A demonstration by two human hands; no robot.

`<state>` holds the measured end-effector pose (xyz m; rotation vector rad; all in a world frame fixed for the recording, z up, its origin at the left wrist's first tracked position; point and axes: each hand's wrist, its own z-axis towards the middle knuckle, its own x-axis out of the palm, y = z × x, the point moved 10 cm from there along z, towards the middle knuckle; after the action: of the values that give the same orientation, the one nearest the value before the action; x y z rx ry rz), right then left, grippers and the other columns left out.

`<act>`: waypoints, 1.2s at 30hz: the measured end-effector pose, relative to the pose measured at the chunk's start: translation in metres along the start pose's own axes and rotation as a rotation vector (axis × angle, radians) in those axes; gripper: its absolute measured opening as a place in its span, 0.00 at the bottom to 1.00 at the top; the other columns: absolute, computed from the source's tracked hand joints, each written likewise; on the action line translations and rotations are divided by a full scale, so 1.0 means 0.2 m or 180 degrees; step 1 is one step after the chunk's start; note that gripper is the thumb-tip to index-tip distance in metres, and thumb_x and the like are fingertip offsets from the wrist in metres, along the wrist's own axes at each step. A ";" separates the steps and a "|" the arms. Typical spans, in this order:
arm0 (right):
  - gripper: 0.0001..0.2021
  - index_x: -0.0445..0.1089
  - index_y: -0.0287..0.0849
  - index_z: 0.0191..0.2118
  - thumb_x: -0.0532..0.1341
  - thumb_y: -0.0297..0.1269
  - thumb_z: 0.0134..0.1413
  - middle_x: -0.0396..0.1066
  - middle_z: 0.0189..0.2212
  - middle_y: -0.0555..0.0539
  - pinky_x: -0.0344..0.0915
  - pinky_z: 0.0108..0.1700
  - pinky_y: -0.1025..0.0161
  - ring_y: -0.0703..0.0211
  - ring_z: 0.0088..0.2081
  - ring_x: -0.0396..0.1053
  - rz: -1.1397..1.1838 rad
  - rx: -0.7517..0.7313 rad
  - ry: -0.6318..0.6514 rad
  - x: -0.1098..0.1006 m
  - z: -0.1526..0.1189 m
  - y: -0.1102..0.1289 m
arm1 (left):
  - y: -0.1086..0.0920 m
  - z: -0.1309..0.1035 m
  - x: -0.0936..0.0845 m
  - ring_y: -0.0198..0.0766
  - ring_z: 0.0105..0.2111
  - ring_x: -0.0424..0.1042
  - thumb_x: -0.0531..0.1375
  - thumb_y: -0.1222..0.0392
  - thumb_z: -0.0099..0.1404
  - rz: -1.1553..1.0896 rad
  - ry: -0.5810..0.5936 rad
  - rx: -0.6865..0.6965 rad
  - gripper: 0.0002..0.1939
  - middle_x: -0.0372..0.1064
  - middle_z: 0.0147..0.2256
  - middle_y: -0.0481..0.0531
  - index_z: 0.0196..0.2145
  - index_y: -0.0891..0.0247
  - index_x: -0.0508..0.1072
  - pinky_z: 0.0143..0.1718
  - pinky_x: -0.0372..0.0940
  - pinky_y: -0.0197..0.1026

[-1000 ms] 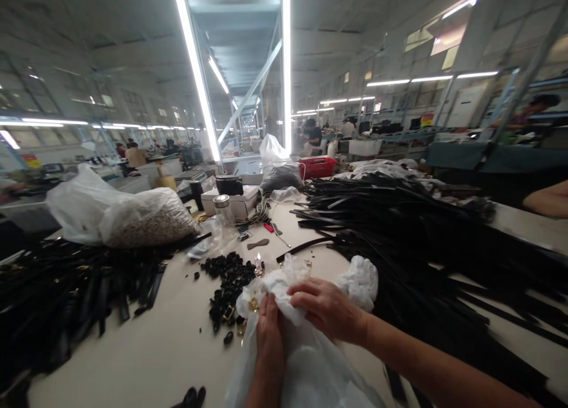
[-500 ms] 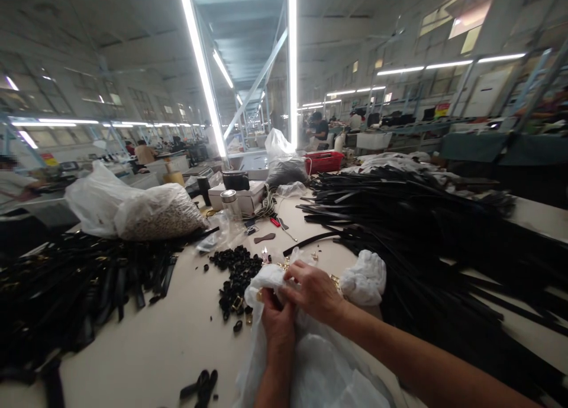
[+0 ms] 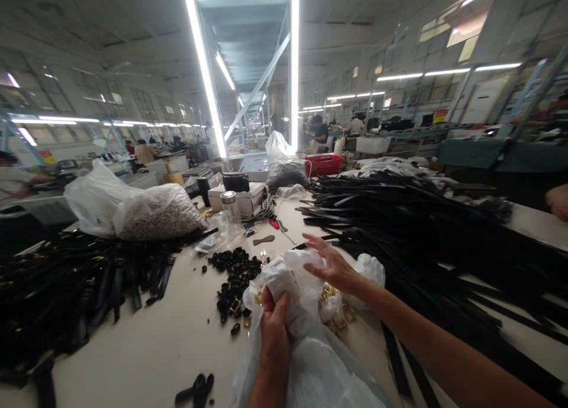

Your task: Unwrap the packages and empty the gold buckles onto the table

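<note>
My left hand [image 3: 275, 325] grips crumpled white wrapping [image 3: 284, 281] over a translucent plastic bag [image 3: 328, 366]. Just right of it, my right hand [image 3: 331, 266] is raised with its fingers spread and nothing in them. Gold-coloured metal buckles [image 3: 339, 319] lie below my right hand, partly covered by thin white material. Another white wad [image 3: 370, 278] sits behind my right wrist. To the left of the bag is a heap of small black loops [image 3: 235, 275].
Long black straps [image 3: 408, 219] cover the table's right side; more black straps [image 3: 97, 278] lie left beneath a filled plastic bag [image 3: 160, 213]. A jar [image 3: 229, 204] and red basket [image 3: 323, 164] stand farther back. Another person's hand [image 3: 558, 201] shows at the right edge.
My right hand has come off the white wrapping and opened, moving slightly up and right. More gold buckles are now visible beneath it. Another person's hand has appeared at the right edge.
</note>
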<state>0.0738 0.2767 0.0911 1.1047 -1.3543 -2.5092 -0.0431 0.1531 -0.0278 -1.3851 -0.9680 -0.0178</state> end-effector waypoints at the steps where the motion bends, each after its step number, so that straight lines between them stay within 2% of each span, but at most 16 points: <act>1: 0.35 0.55 0.43 0.65 0.63 0.38 0.50 0.60 0.63 0.38 0.61 0.60 0.50 0.48 0.61 0.61 -0.0091 -0.0359 0.0074 0.02 -0.01 0.09 | 0.00 0.00 0.02 0.44 0.48 0.73 0.65 0.55 0.60 -0.0087 0.0132 -0.0008 0.30 0.73 0.51 0.52 0.59 0.53 0.66 0.50 0.66 0.43; 3: 0.37 0.56 0.48 0.65 0.65 0.35 0.49 0.55 0.65 0.41 0.53 0.64 0.48 0.47 0.65 0.54 -0.0391 -0.0945 0.0325 0.07 -0.02 0.24 | 0.01 -0.01 0.05 0.44 0.49 0.73 0.64 0.55 0.62 -0.0253 0.0321 -0.0034 0.29 0.72 0.53 0.52 0.60 0.53 0.65 0.50 0.67 0.42; 4: 0.36 0.57 0.49 0.65 0.65 0.34 0.49 0.56 0.65 0.42 0.52 0.65 0.48 0.48 0.65 0.54 -0.0527 -0.1121 0.0479 0.10 -0.03 0.30 | 0.01 -0.01 0.05 0.45 0.49 0.73 0.64 0.54 0.62 -0.0306 0.0338 -0.0046 0.29 0.72 0.53 0.53 0.61 0.53 0.65 0.49 0.67 0.42; 7: 0.33 0.62 0.50 0.63 0.66 0.32 0.49 0.63 0.61 0.43 0.57 0.61 0.53 0.50 0.60 0.62 -0.0639 -0.1287 0.0894 0.16 -0.01 0.36 | 0.04 0.00 0.02 0.45 0.48 0.73 0.63 0.52 0.63 -0.0437 0.0269 -0.0145 0.29 0.73 0.51 0.54 0.60 0.55 0.65 0.48 0.68 0.42; 9: 0.24 0.69 0.47 0.56 0.64 0.32 0.51 0.69 0.55 0.43 0.63 0.56 0.57 0.53 0.53 0.69 -0.0375 -0.1068 0.1024 0.16 0.02 0.32 | 0.06 0.01 0.00 0.45 0.49 0.73 0.64 0.51 0.62 -0.0481 0.0202 -0.0197 0.28 0.74 0.51 0.54 0.59 0.56 0.67 0.48 0.68 0.42; 12: 0.12 0.75 0.40 0.41 0.62 0.38 0.52 0.76 0.36 0.46 0.67 0.43 0.62 0.57 0.38 0.72 0.0154 -0.0279 0.0863 0.12 0.08 0.15 | 0.07 0.00 0.00 0.46 0.48 0.74 0.65 0.51 0.61 -0.0495 0.0183 -0.0242 0.26 0.75 0.48 0.55 0.55 0.58 0.70 0.49 0.68 0.43; 15: 0.18 0.72 0.37 0.43 0.57 0.47 0.58 0.72 0.25 0.50 0.65 0.30 0.65 0.61 0.26 0.68 0.0361 0.0225 0.0699 0.08 0.07 0.03 | 0.07 -0.01 0.02 0.46 0.45 0.75 0.67 0.51 0.59 -0.0482 0.0259 -0.0317 0.25 0.77 0.45 0.55 0.53 0.59 0.72 0.48 0.68 0.44; 17: 0.21 0.70 0.37 0.48 0.58 0.49 0.56 0.73 0.27 0.50 0.64 0.29 0.66 0.61 0.26 0.68 0.0549 0.0363 0.0907 0.10 0.04 0.02 | 0.05 -0.02 0.04 0.46 0.45 0.76 0.67 0.51 0.58 -0.0428 0.0274 -0.0330 0.26 0.77 0.44 0.54 0.53 0.59 0.72 0.48 0.69 0.44; 19: 0.27 0.68 0.40 0.52 0.66 0.48 0.48 0.75 0.33 0.50 0.65 0.32 0.67 0.60 0.31 0.70 0.0665 0.0471 0.1247 0.13 0.00 0.04 | 0.04 -0.02 0.04 0.48 0.45 0.76 0.68 0.50 0.57 -0.0333 0.0260 -0.0339 0.27 0.77 0.45 0.55 0.53 0.59 0.73 0.48 0.69 0.45; 21: 0.36 0.67 0.44 0.56 0.72 0.45 0.37 0.75 0.37 0.50 0.64 0.35 0.67 0.58 0.34 0.70 0.0297 0.0431 0.1403 0.13 -0.02 0.08 | 0.04 -0.03 0.04 0.49 0.47 0.75 0.69 0.48 0.56 -0.0219 0.0248 -0.0323 0.28 0.76 0.47 0.56 0.52 0.60 0.74 0.49 0.69 0.45; 23: 0.36 0.69 0.47 0.55 0.73 0.46 0.36 0.75 0.37 0.50 0.62 0.36 0.66 0.57 0.35 0.70 -0.0387 0.0223 0.1262 0.10 -0.01 0.13 | 0.04 -0.03 0.04 0.49 0.49 0.74 0.70 0.48 0.55 -0.0171 0.0261 -0.0304 0.29 0.76 0.48 0.56 0.52 0.59 0.74 0.50 0.68 0.44; 26: 0.18 0.77 0.41 0.39 0.65 0.51 0.49 0.73 0.30 0.48 0.58 0.34 0.66 0.58 0.32 0.67 -0.0895 0.0104 0.0908 0.06 0.03 0.17 | 0.06 -0.03 0.05 0.47 0.47 0.75 0.70 0.47 0.55 -0.0214 0.0332 -0.0388 0.29 0.77 0.47 0.55 0.53 0.56 0.74 0.49 0.68 0.42; 28: 0.19 0.75 0.38 0.30 0.58 0.50 0.55 0.68 0.23 0.49 0.55 0.30 0.66 0.62 0.27 0.62 -0.0741 0.0266 0.0653 0.02 0.06 0.17 | 0.07 -0.01 0.05 0.47 0.46 0.75 0.70 0.48 0.55 -0.0222 0.0369 -0.0331 0.30 0.76 0.48 0.55 0.54 0.56 0.73 0.47 0.69 0.42; 31: 0.20 0.74 0.36 0.29 0.57 0.51 0.54 0.61 0.19 0.52 0.52 0.26 0.67 0.65 0.23 0.55 -0.0174 0.0440 0.0398 -0.03 0.10 0.21 | 0.06 0.01 0.07 0.46 0.44 0.76 0.73 0.52 0.51 -0.0202 0.0486 -0.0033 0.33 0.76 0.47 0.56 0.54 0.57 0.72 0.44 0.69 0.41; 33: 0.20 0.74 0.35 0.30 0.58 0.51 0.52 0.61 0.19 0.52 0.52 0.26 0.68 0.66 0.23 0.55 0.0120 0.0352 0.0351 -0.06 0.13 0.29 | 0.06 0.02 0.10 0.44 0.42 0.76 0.74 0.53 0.49 -0.0135 0.0625 0.0062 0.33 0.77 0.45 0.57 0.52 0.59 0.73 0.42 0.69 0.40; 36: 0.20 0.73 0.36 0.27 0.58 0.50 0.52 0.60 0.19 0.52 0.51 0.26 0.68 0.65 0.23 0.54 0.0059 -0.0015 0.0207 -0.13 0.18 0.45 | 0.07 0.02 0.13 0.44 0.41 0.76 0.74 0.54 0.49 0.0034 0.0761 0.0036 0.27 0.78 0.43 0.58 0.47 0.62 0.75 0.43 0.67 0.40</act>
<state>0.0477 0.2569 0.1847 1.1568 -1.3349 -2.4398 -0.0215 0.1724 -0.0239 -1.3433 -0.7600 -0.1662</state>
